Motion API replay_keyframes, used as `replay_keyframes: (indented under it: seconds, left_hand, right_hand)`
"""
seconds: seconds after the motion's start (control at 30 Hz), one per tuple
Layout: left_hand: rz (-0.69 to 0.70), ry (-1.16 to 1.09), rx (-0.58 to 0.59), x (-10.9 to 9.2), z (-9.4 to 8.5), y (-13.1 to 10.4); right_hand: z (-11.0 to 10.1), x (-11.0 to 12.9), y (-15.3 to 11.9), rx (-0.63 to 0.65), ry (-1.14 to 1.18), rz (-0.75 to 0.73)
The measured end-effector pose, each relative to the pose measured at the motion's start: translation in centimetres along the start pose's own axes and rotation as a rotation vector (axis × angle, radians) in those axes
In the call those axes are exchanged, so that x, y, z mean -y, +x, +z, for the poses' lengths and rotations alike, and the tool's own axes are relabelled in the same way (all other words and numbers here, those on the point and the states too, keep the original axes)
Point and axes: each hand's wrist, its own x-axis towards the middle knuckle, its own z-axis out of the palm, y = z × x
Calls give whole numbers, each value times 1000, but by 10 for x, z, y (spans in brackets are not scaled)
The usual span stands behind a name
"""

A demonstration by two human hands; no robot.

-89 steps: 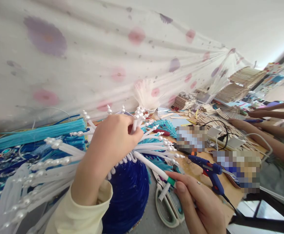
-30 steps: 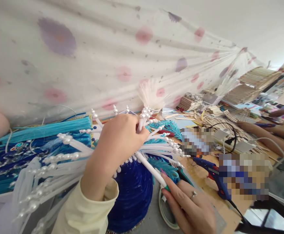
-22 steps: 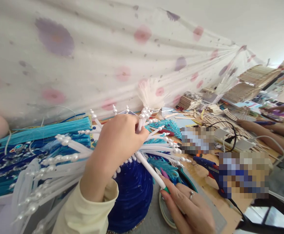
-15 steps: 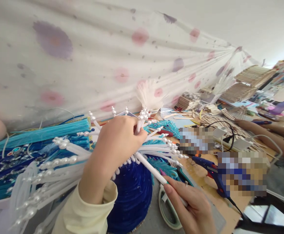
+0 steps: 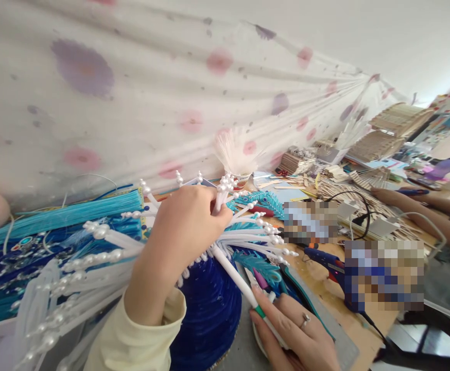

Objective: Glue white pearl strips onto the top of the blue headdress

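My left hand (image 5: pixel 186 221), reaching across the middle, is closed on a white stem tipped with a pearl-bead cluster (image 5: pixel 226 183). Its wrist covers part of the white beaded stems (image 5: pixel 120 252) that fan out on both sides. Below them is a round, deep-blue piece (image 5: pixel 207 319). In my right hand (image 5: pixel 298 330) is a slim white stick (image 5: pixel 235 273) with a green band near the fingers. The stick's far end reaches the base of the stems. Under the right hand lie pale-handled scissors (image 5: pixel 256 337), mostly hidden.
A blue glue gun (image 5: pixel 327 263) lies right of the hands, its cord trailing down. Turquoise feather-like pieces (image 5: pixel 261 265) sit behind the right hand. Bundles of turquoise strands (image 5: pixel 70 214) fill the left. Another person's arm (image 5: pixel 406 206) rests among wooden strips.
My right hand has shifted down along the white stick and turned, uncovering the green band and a ring. It now covers more of the scissors. My left hand has stayed in place.
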Motion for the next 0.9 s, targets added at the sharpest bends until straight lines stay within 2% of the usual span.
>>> replay_keyframes:
  seconds: [0.07,0.13,0.3,0.57,0.63,0.8,0.9]
  left_hand:
    - [2,0,-7,0,0,0]
    - [5,1,-8,1,0,0]
    - [-2,-8,-5,1,1,0]
    - [-10,-15,-11,2,2,0]
    - [-6,-14,-17,2,3,0]
    - [0,-2,-32,1,3,0]
    - [4,-1,-44,1,2,0]
  right_hand:
    - [4,1,-2,-26,47,22]
    - [4,1,-1,1,81,37]
    - [-4,-4,6,16,92,50]
    - [-10,0,19,129,71,196]
    - [-10,1,19,130,62,172]
    - [-9,-1,19,89,80,-35]
    - [-9,-3,16,103,63,-59]
